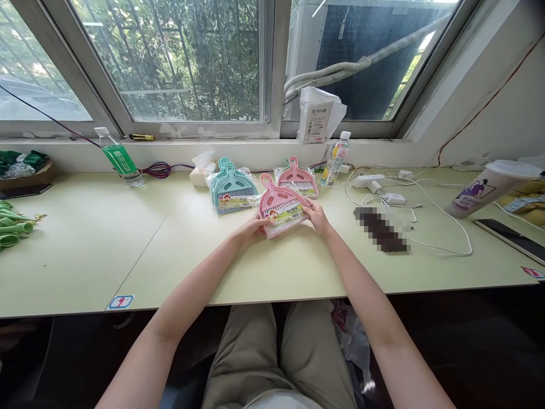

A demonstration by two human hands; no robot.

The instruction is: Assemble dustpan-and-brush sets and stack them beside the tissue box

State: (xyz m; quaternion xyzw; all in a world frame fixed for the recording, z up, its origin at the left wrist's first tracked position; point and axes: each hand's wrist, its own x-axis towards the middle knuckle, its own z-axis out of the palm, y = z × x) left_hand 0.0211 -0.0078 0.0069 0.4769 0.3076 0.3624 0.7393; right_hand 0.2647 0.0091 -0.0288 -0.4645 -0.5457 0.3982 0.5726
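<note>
A pink mini dustpan and brush set [281,205] in clear plastic wrap, with a printed label, is held between my two hands just above the table. My left hand [252,227] is closed on its lower left edge, and my right hand [317,217] grips its right edge. Behind it to the left lie teal dustpan and brush sets [232,184], wrapped and seemingly stacked. Another wrapped pink dustpan and brush set [296,175] lies behind to the right, partly covered by the held one.
The pale table [106,238] runs below a window. Along its back stand a green-labelled bottle [120,159], a tissue pack [203,168] and a clear drink bottle [336,159]. To the right are white cables with a power strip [368,180], a large cup [485,187] and a phone [511,238].
</note>
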